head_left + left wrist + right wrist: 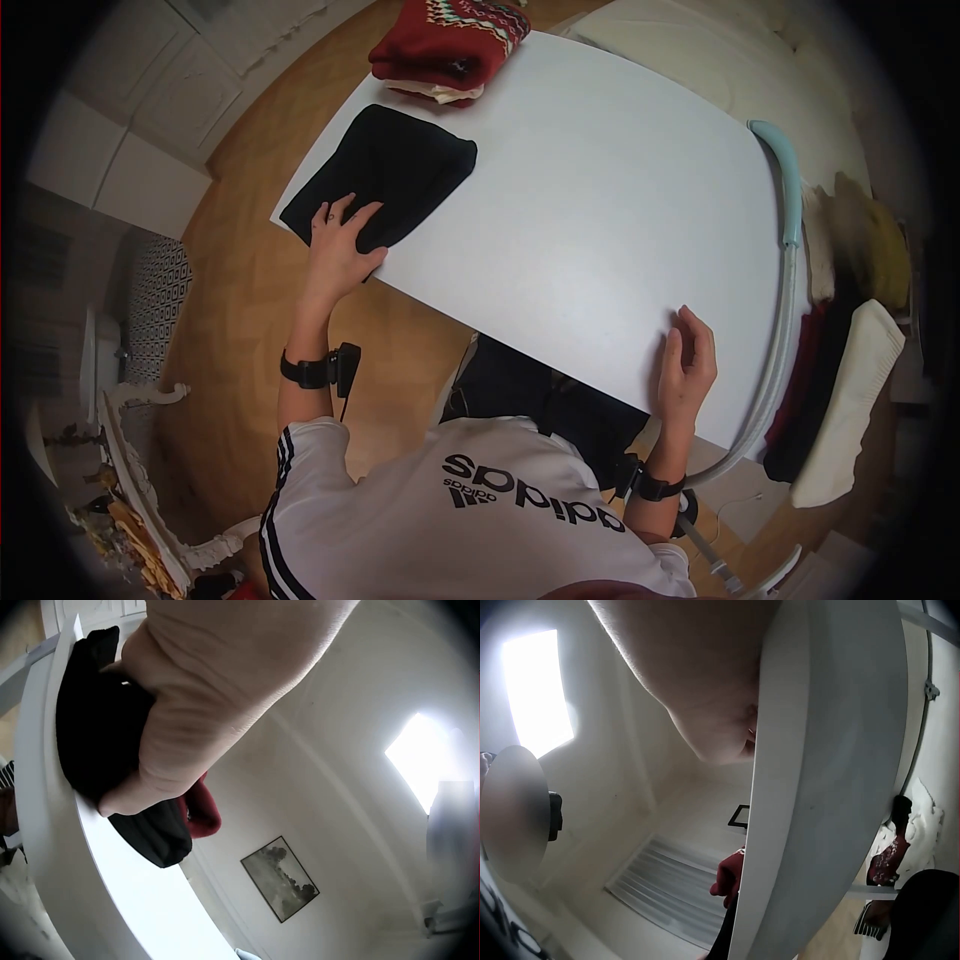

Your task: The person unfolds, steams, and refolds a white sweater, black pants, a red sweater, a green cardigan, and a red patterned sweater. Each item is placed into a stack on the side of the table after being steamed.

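Note:
A black folded garment (410,165) lies flat at the left end of the white table (600,220). My left hand (343,252) rests on its near corner with the fingers spread and the thumb out at the table's edge. From the left wrist, the hand (217,690) covers part of the black cloth (101,727). Behind the black garment sits a folded red patterned sweater (445,45), on top of a cream cloth (430,93). Over by the near right edge of the table, my right hand (688,365) holds nothing, its fingers loosely bent.
A curved tube with a teal sleeve (782,175) runs along the table's right side. Beyond it hang several garments, among them a white ribbed one (850,400) and an olive one (888,255). An ornate white frame (150,480) stands at lower left on the wooden floor (240,260).

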Tool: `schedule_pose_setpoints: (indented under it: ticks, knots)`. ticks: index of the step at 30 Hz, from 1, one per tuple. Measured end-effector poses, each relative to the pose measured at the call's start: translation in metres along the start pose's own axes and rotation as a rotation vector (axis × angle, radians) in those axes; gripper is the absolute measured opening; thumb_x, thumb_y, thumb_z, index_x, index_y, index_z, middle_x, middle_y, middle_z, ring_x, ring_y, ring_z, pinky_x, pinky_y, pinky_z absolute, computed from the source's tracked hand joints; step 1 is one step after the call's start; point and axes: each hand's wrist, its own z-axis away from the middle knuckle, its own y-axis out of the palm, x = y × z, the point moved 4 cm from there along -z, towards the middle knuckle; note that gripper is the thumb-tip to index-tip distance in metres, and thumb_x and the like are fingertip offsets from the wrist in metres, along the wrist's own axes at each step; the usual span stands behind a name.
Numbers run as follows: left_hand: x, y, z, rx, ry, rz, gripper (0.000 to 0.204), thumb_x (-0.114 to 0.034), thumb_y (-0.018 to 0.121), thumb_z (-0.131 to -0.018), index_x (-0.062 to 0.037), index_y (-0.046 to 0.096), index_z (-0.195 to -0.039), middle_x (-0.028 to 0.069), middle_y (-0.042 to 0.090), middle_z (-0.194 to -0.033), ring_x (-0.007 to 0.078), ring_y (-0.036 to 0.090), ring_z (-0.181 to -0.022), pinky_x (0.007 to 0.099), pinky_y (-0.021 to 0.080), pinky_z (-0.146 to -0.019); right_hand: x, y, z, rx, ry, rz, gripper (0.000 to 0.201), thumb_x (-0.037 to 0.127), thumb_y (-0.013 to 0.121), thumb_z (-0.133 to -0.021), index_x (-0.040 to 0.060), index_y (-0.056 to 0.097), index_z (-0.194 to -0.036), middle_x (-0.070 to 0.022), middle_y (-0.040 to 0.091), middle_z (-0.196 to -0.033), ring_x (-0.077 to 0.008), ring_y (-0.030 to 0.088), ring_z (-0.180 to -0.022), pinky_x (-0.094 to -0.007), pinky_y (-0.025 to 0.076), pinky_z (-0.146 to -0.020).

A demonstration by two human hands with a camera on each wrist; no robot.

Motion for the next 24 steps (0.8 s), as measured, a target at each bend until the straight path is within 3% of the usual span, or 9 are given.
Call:
schedule_pose_setpoints:
  ticks: [6, 7, 9, 11, 15, 19, 21, 23, 24]
  knots:
    - [-0.084, -0.004, 0.04, 0.088, 0.282, 0.263, 0.068, -0.012, 0.088, -0.068, -0.0244, 0.069, -0.132, 0.012, 0.045, -0.158, 0.0494, 0.028, -0.148, 0.056, 0.035, -0.119, 0.009, -0.003, 0.005, 0.019, -0.051, -0.078, 0.028, 0.002, 0.066, -0.095, -0.0021, 0.068, -0.122, -0.0159, 0.071, -0.116, -0.0262, 0.069, -0.108, -0.0349, 0.053, -0.095]
    - [-0.104, -0.004, 0.043, 0.116, 0.311, 0.307, 0.065, -0.01, 0.088, -0.066, -0.0217, 0.072, -0.128, 0.0092, 0.045, -0.159, 0.0439, 0.028, -0.152, 0.0541, 0.033, -0.121, 0.015, -0.002, 0.006, 0.024, -0.105, -0.125, 0.028, 0.002, 0.067, -0.093, -0.002, 0.069, -0.121, -0.0159, 0.071, -0.115, -0.0273, 0.069, -0.108, -0.0356, 0.053, -0.095]
    - [-0.136, 0.002, 0.043, 0.172, 0.389, 0.423, 0.057, -0.008, 0.086, -0.069, -0.0209, 0.074, -0.123, 0.0083, 0.046, -0.159, 0.0435, 0.027, -0.153, 0.0533, 0.033, -0.121, 0.044, 0.002, 0.007, 0.108, -0.276, -0.05, 0.036, 0.001, 0.072, -0.085, 0.0008, 0.07, -0.121, -0.016, 0.07, -0.12, -0.0353, 0.065, -0.116, -0.0419, 0.051, -0.101]
    - [-0.165, 0.008, 0.031, 0.208, 0.456, 0.489, 0.053, -0.005, 0.084, -0.071, -0.0199, 0.075, -0.121, 0.0078, 0.047, -0.158, 0.0428, 0.027, -0.153, 0.0528, 0.033, -0.121, 0.075, 0.009, 0.005, 0.235, -0.404, 0.028, 0.047, 0.009, 0.077, -0.081, 0.0071, 0.069, -0.127, -0.0108, 0.064, -0.135, -0.0349, 0.055, -0.133, -0.05, 0.038, -0.114]
    - [-0.206, 0.02, 0.001, 0.258, 0.732, 0.617, 0.051, -0.007, 0.083, -0.073, -0.0175, 0.074, -0.122, 0.0091, 0.048, -0.157, 0.0392, 0.032, -0.152, 0.05, 0.033, -0.121, 0.11, 0.031, -0.013, 0.332, -0.468, 0.318, 0.072, 0.025, 0.084, -0.078, 0.0157, 0.058, -0.145, -0.0137, 0.053, -0.15, -0.0376, 0.043, -0.144, -0.0566, 0.031, -0.119]
    - [-0.223, 0.013, -0.011, 0.288, 0.638, 0.864, 0.054, -0.014, 0.079, -0.086, -0.011, 0.062, -0.137, 0.0166, 0.049, -0.155, 0.0378, 0.04, -0.148, 0.0459, 0.036, -0.119, 0.086, 0.057, -0.019, 0.305, -0.343, 0.537, 0.081, 0.034, 0.087, -0.077, 0.0161, 0.054, -0.148, -0.0187, 0.05, -0.152, -0.0411, 0.044, -0.143, -0.0554, 0.033, -0.119]
    - [-0.208, 0.027, -0.016, 0.124, 0.391, 1.106, 0.053, -0.016, 0.071, -0.094, -0.0041, 0.055, -0.143, 0.0187, 0.053, -0.15, 0.0376, 0.047, -0.142, 0.0425, 0.038, -0.118, 0.08, 0.058, -0.022, 0.317, -0.313, 0.484, 0.083, 0.038, 0.085, -0.079, 0.0157, 0.052, -0.151, -0.0231, 0.048, -0.154, -0.0449, 0.047, -0.14, -0.0536, 0.037, -0.117]
    - [-0.19, 0.045, -0.016, 0.057, 0.27, 1.036, 0.048, -0.018, 0.064, -0.1, 0.0009, 0.052, -0.143, 0.0222, 0.058, -0.142, 0.0357, 0.057, -0.131, 0.0403, 0.043, -0.111, 0.078, 0.056, -0.024, 0.331, -0.311, 0.463, 0.078, 0.038, 0.083, -0.081, 0.0147, 0.052, -0.15, -0.0242, 0.048, -0.153, -0.0467, 0.048, -0.139, -0.0529, 0.04, -0.116]
    - [-0.176, 0.056, -0.015, 0.011, 0.098, 0.953, 0.047, -0.019, 0.064, -0.1, 0.0002, 0.053, -0.142, 0.0233, 0.06, -0.138, 0.0347, 0.061, -0.125, 0.0404, 0.047, -0.106, 0.077, 0.055, -0.026, 0.343, -0.311, 0.444, 0.074, 0.037, 0.08, -0.084, 0.0137, 0.053, -0.149, -0.0253, 0.048, -0.153, -0.0485, 0.05, -0.137, -0.0522, 0.042, -0.115]
